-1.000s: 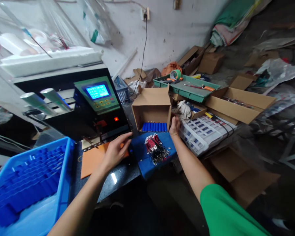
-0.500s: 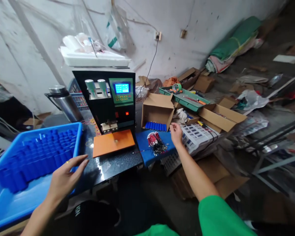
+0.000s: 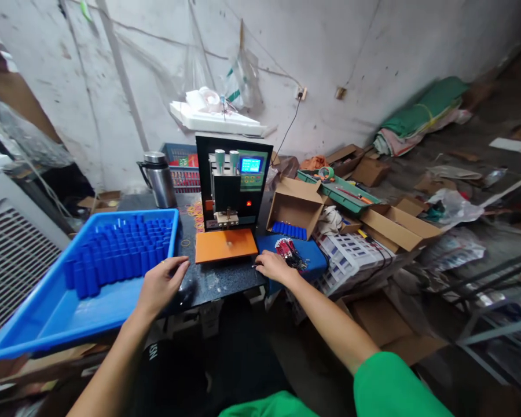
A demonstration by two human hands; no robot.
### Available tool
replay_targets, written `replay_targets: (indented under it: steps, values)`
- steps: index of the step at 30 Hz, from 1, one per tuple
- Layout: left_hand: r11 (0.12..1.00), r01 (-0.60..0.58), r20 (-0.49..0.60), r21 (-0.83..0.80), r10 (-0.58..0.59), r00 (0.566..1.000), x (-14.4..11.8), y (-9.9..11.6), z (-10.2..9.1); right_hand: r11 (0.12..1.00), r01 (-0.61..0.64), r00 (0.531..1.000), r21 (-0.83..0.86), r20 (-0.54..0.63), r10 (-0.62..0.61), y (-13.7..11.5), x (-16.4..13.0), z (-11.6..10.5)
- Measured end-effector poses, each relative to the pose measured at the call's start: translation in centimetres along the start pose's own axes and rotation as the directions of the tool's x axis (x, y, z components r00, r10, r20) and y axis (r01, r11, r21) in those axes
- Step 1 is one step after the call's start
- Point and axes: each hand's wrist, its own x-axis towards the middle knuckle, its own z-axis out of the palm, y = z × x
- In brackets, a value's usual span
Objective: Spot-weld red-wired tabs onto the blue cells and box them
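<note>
My left hand (image 3: pixel 162 284) hovers at the right rim of the blue plastic tray (image 3: pixel 13 341), thumb and index finger slightly apart, nothing visible between them. Rows of blue cylindrical cells (image 3: pixel 117 249) fill the tray's far part. My right hand (image 3: pixel 274 266) is at the front edge of the dark tabletop (image 3: pixel 226 281), fingertips pinched on a thin wire lead (image 3: pixel 255 266); only its small tip shows. Behind that wrist a bundle of red and black wire leads (image 3: pixel 289 253) lies on a blue pad (image 3: pixel 315 255). An orange plate (image 3: pixel 217 246) sits before the black spot-welding machine (image 3: pixel 208 191).
An open cardboard box (image 3: pixel 297 205) behind the pad holds several blue cells (image 3: pixel 289 230). A steel jug (image 3: pixel 160 185) stands left of the machine. To the right are a green tool tray (image 3: pixel 342 194), a white plastic crate (image 3: pixel 351 263) and another carton (image 3: pixel 399 229).
My right hand has moved left from beside the cardboard box to the wire lead at the table edge. My left hand stays near the tray. The camera view has shifted left and up.
</note>
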Motion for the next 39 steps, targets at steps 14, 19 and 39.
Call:
replay_targets:
  steps: [14, 19, 39]
  values:
    - [0.985, -0.154, -0.119, -0.080, 0.144, 0.982, -0.9, 0.9, 0.5, 0.634, 0.057, 0.954, 0.771, -0.230, 0.193, -0.3, -0.7, -0.5]
    - [0.936, -0.087, -0.085, -0.341, 0.062, 0.995, -3.1, 6.6, 3.2, -0.173, 0.242, 0.884, 0.955, -0.144, 0.445, -2.5, -2.2, -2.2]
    - [0.787, 0.237, 0.167, -0.570, -0.171, 0.971, -6.5, 10.1, 8.8, -0.404, 0.216, 0.919, 0.889, -0.045, 0.392, -9.5, -3.7, 1.1]
